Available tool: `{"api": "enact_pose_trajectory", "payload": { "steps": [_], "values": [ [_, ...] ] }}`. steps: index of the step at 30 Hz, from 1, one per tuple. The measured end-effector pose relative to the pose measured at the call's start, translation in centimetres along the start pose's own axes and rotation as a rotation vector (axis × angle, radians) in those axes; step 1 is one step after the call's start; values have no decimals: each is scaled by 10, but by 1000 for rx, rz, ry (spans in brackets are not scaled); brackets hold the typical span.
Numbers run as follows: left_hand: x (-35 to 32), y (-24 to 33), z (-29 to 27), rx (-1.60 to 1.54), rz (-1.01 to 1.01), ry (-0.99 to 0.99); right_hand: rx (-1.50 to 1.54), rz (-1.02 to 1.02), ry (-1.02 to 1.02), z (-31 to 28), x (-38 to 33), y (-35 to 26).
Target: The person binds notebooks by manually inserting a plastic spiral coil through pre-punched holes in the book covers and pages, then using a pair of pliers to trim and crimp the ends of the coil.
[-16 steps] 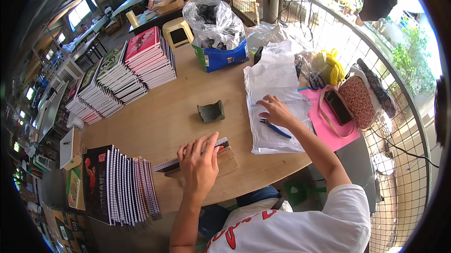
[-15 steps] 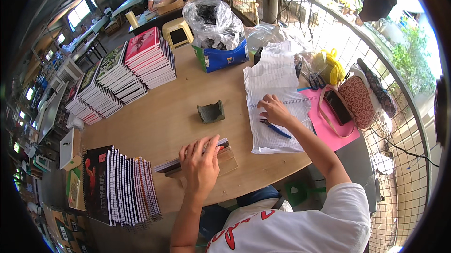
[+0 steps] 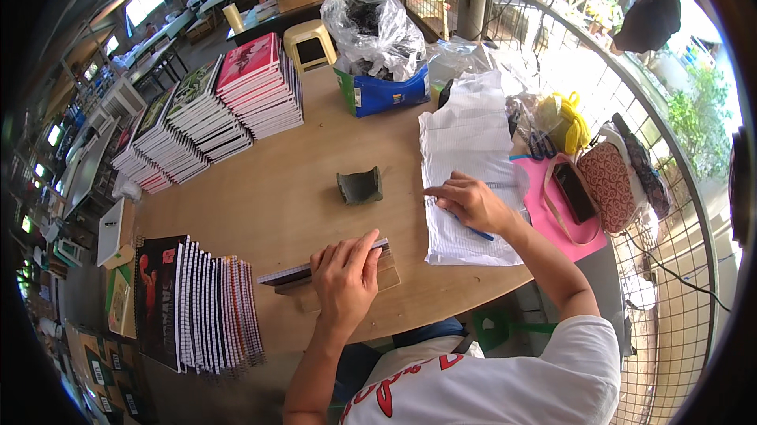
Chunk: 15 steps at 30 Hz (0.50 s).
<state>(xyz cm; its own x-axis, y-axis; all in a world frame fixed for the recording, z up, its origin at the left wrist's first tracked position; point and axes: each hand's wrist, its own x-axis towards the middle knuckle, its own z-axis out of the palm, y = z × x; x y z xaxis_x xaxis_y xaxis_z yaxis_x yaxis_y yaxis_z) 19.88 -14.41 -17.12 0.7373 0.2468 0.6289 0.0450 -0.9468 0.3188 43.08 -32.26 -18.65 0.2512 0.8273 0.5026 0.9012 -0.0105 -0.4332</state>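
Observation:
My left hand (image 3: 345, 279) is wrapped over the top of a thin notebook (image 3: 288, 274), which stands on edge against a wooden block (image 3: 388, 274) at the table's near edge. Its fingers lie close together and hide most of the notebook. Over the white lined paper (image 3: 465, 133) on the right, my right hand (image 3: 475, 204) has its fingers drawn together, pointing left. Whatever they pinch, if anything, is too small to make out. Blue-handled pliers (image 3: 482, 234) lie on the paper, partly hidden under that hand. A dark curved block (image 3: 360, 188) rests mid-table.
Stacks of notebooks stand at the far left (image 3: 260, 94) and near left (image 3: 213, 303). A blue box with a plastic bag (image 3: 386, 94) sits at the back. On the right are a pink sheet (image 3: 544, 200), a phone (image 3: 576, 192), a patterned pouch (image 3: 611, 184) and a wire fence.
My right hand's fingers have closed from a spread pose, and the hand now covers more of the pliers. My left hand stays on the notebook. The whole view has shifted slightly.

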Motion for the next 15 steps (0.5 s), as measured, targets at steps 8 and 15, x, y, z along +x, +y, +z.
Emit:
{"api": "enact_pose_trajectory", "payload": {
  "steps": [8, 15],
  "values": [
    [3, 6, -3, -1, -31, -24, 301, -6, 15, 13, 11, -49],
    [4, 6, -3, 15, -35, -27, 376, -16, 34, 17, 20, -55]
  ]
}}
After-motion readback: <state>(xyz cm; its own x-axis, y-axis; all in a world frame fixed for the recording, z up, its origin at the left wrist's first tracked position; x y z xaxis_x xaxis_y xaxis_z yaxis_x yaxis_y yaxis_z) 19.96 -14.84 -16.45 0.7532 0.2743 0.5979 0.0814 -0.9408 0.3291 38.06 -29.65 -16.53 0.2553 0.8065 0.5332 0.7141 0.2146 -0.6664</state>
